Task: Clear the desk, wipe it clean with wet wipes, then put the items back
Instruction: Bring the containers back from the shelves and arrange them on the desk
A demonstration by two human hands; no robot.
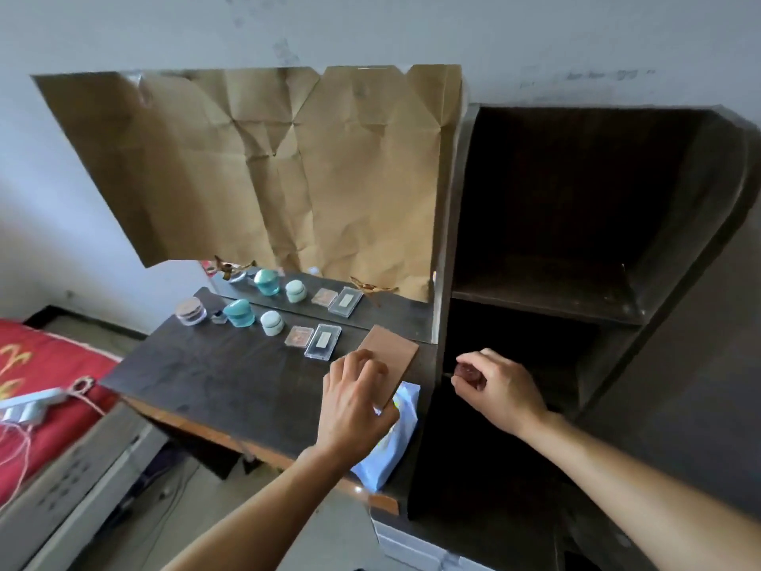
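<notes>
A dark desk (214,377) carries a row of small items along its back: a clear round jar (190,311), a teal jar (239,313), a pale green jar (271,322), a pinkish square case (299,336) and a clear rectangular case (323,342). My left hand (354,401) rests on a brown flat card (391,358), fingers spread over its near end. Under it lies a white-blue wet wipes pack (395,438). My right hand (498,389) is closed around a small dark red object (469,372) at the mouth of the lower shelf.
A mirror strip (329,298) behind the desk reflects the jars, with creased brown paper (288,166) covering it above. A dark shelf unit (576,241) stands on the right. A red bed (45,377) with a white power strip (29,405) lies to the left.
</notes>
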